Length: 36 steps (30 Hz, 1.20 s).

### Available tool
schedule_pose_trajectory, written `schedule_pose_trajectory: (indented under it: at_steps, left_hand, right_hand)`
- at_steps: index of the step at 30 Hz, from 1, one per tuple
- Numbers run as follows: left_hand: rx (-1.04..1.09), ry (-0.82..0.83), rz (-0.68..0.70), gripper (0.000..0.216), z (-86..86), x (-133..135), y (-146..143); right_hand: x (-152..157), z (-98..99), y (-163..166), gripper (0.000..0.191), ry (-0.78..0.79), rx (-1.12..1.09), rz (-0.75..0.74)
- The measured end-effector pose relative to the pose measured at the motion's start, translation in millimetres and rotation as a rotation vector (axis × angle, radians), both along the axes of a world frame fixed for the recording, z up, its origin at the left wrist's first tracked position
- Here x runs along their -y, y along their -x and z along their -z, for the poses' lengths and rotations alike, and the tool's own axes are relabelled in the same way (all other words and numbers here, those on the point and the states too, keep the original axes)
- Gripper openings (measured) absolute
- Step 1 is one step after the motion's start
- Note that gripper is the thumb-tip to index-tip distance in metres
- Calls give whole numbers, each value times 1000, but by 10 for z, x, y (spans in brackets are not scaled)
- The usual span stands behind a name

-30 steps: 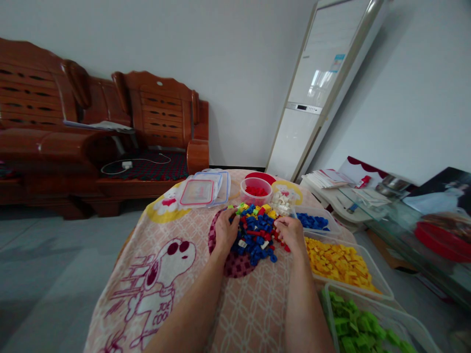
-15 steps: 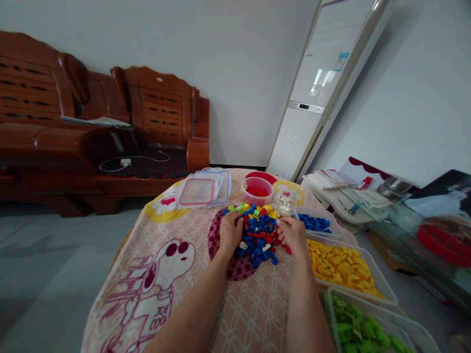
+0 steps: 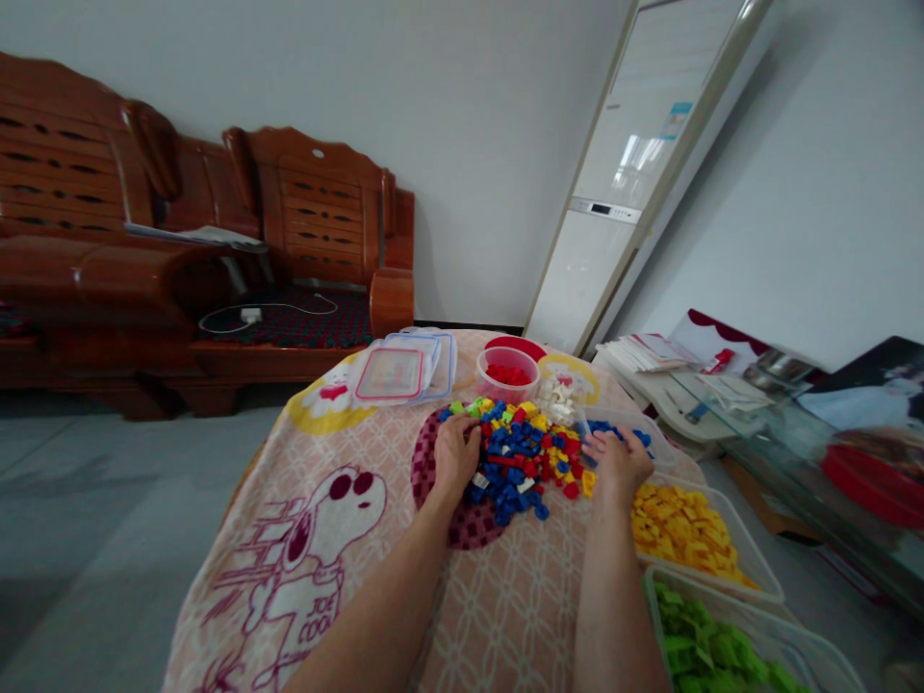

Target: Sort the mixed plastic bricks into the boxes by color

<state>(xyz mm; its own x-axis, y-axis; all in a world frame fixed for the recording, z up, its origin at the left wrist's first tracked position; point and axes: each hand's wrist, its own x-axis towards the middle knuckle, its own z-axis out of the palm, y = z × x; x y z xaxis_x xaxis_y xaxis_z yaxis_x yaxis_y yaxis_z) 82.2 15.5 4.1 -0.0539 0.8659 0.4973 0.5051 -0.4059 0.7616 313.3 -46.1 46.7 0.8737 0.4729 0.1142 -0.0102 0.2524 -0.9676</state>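
A pile of small mixed bricks (image 3: 521, 454), mostly blue with red, yellow and green, lies on a cartoon-print cloth (image 3: 339, 539) over the table. My left hand (image 3: 456, 454) rests on the pile's left edge with its fingers curled into the bricks. My right hand (image 3: 618, 458) reaches over the clear tub of blue bricks (image 3: 654, 445) at the right of the pile, fingers spread above it. Whether it holds a brick is hidden.
More clear tubs line the right side: yellow bricks (image 3: 693, 531), green bricks (image 3: 711, 650). A round tub of red bricks (image 3: 508, 373), white bricks (image 3: 557, 395) and stacked lids (image 3: 402, 368) lie at the far end. A wooden sofa (image 3: 180, 250) and floor-standing air conditioner (image 3: 621, 183) are beyond.
My right hand has moved right, off the pile and over the tub of blue bricks. My left hand has stayed on the pile's left edge.
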Motion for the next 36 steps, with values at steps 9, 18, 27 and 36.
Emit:
schedule_pose_trajectory:
  at_steps: [9, 18, 27, 36]
  left_hand:
    - [11, 9, -3, 19, -8, -2, -6]
    - [8, 17, -5, 20, -13, 0, -11]
    - [12, 10, -5, 19, -21, 4, -10]
    - [11, 37, 8, 19, -41, 5, -8]
  right_hand:
    - [-21, -2, 176, 40, 328, 309, -244]
    - [35, -14, 261, 39, 772, 998, -263]
    - [25, -25, 268, 29, 880, 993, -238]
    - [-6, 39, 220, 22, 729, 922, -231]
